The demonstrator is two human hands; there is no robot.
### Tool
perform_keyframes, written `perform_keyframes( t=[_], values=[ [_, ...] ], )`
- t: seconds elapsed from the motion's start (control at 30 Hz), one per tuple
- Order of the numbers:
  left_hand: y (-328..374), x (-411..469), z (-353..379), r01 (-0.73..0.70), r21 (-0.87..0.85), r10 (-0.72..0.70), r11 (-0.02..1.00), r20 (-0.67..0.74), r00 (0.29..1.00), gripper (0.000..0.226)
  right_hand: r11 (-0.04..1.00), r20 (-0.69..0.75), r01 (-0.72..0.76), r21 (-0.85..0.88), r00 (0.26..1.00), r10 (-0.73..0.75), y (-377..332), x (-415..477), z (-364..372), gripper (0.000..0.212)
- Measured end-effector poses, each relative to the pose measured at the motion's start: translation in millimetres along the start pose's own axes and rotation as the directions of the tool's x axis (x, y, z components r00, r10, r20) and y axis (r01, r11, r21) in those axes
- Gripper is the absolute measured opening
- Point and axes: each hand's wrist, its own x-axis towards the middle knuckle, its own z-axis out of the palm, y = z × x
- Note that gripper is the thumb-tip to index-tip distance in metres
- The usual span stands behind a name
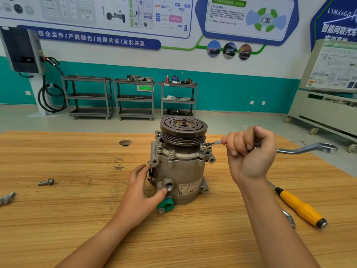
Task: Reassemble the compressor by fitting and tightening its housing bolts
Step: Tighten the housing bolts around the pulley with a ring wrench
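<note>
On the compressor point(183, 171), right hand point(251, 154) grips wrench point(301, 150); left hand point(142, 190) rests

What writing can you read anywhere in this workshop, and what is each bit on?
"校企合作/产教融合/成果共享/互利共赢": blue wall banner.
"LYNK&CO", roughly, and "智能网联汽", cut off at the edge: blue wall panel.
"ADAS", barely legible: wall poster.
compressor label: too small to read.
green sign behind the carts: blurred.
</note>
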Motion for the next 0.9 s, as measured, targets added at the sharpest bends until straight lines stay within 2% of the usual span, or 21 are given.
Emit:
perform_keyframes(
  t=[0.17, 0.33, 0.47, 0.6, 0.73, 0.8, 0.87, 0.9],
  values=[
    [0, 0, 0, 0.01, -0.003, -0.01, 1.0, -0.006, 1.0, 0.073, 0.992, 0.01, 0.026, -0.122, 1.0, -0.025, 0, -11, 4, 0.044],
    [1, 0, 0, 0.02, -0.002, -0.02, 1.0, 0.006, 1.0, 0.074, 0.945, 0.161, 0.17, -0.279, 0.979, -0.129, 4, -24, 6, 0.041],
    [1, -1, 0, 0.031, -0.007, -0.031, 0.999, 0.012, 0.999, 0.074, 0.993, 0.001, 0.012, -0.117, 1.0, -0.012, -2, -16, 5, 0.043],
    [1, -1, 0, 0.033, -0.016, -0.033, 0.999, 0.014, 0.999, 0.075, 0.975, -0.023, 0.05, -0.217, 0.998, -0.056, 0, -19, 7, 0.045],
    [1, -1, 1, 0.027, -0.011, -0.027, 1.0, 0.006, 1.0, 0.073, 0.887, -0.021, 0.139, -0.44, 0.986, -0.165, 9, -40, 21, 0.042],
    [2, -1, 1, 0.025, -0.009, -0.025, 1.0, -0.001, 1.0, 0.073, 0.792, 0.018, 0.2, -0.577, 0.972, -0.233, 19, -53, 36, 0.036],
    [1, -1, 1, 0.02, -0.004, -0.02, 1.0, -0.008, 1.0, 0.074, 0.723, 0.05, 0.229, -0.652, 0.964, -0.261, 28, -62, 52, 0.036],
    [1, -1, 1, 0.017, -0.003, -0.017, 1.0, -0.011, 1.0, 0.074, 0.729, 0.003, 0.204, -0.654, 0.964, -0.267, 30, -63, 57, 0.039]
  ],
)
